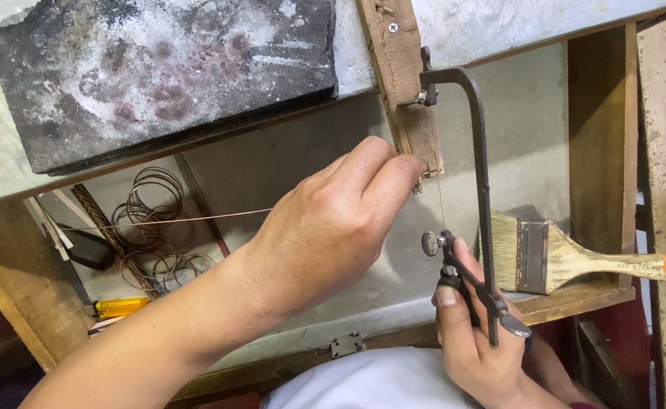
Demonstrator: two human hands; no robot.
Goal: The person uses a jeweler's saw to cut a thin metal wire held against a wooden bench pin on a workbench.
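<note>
Fingers (393, 170) of the left hand (325, 227) press together against the wooden peg (416, 129), pinching something too small to make out. Just right of them runs the thin blade of the jeweller's saw (480, 189), whose handle the right hand (473, 333) clamps. No finished cut shows. Beyond lie a paintbrush (560, 257) and wire coils (155, 220).

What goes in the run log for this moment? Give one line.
left hand: pressed on wooden bench pin | right hand: grip on jeweller's saw | paintbrush: in tray

left hand (333, 227) fingers pinched, right hand (473, 333) fisted
</note>
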